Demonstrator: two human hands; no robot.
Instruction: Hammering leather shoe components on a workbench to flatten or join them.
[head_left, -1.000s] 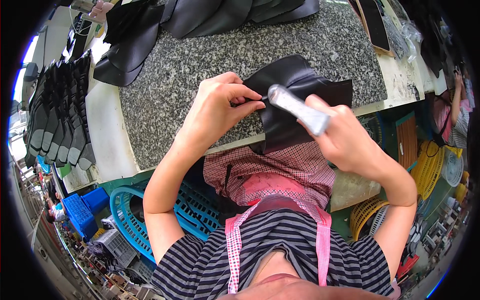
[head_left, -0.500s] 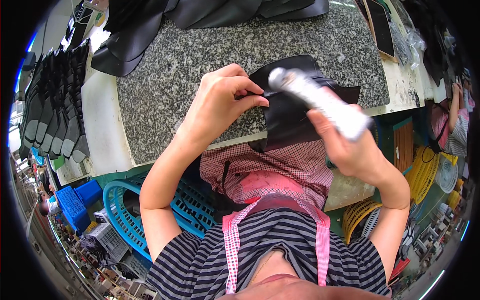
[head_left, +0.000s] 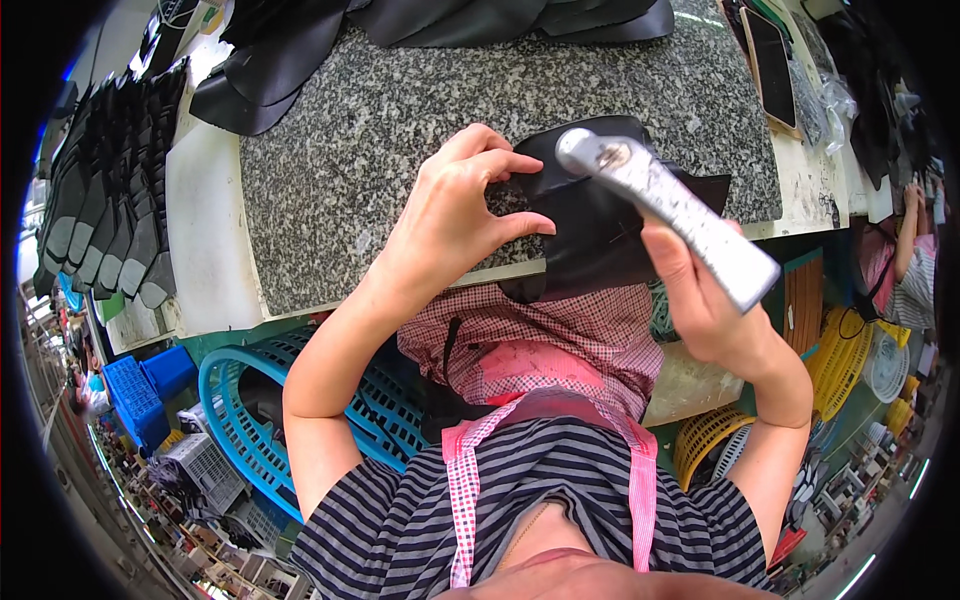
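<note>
A black leather piece lies on the speckled stone slab, its near end hanging over the front edge. A raised fold or seam runs across its middle. My right hand is closed around a hammer, whose metal head is over the leather. The hammer hides part of the leather, and I cannot tell whether it touches it. At the left side of the leather, my left hand has its thumb and forefinger spread apart, the tips at the leather's edge.
More black leather pieces are heaped along the slab's far side. Stacked dark pieces stand at the left. A phone-like dark slab lies at the far right. A blue basket stands below the bench, left; yellow baskets are at right.
My left thumb and forefinger have parted from a near pinch. The hammer, blurred before, is now sharper and slightly further right.
</note>
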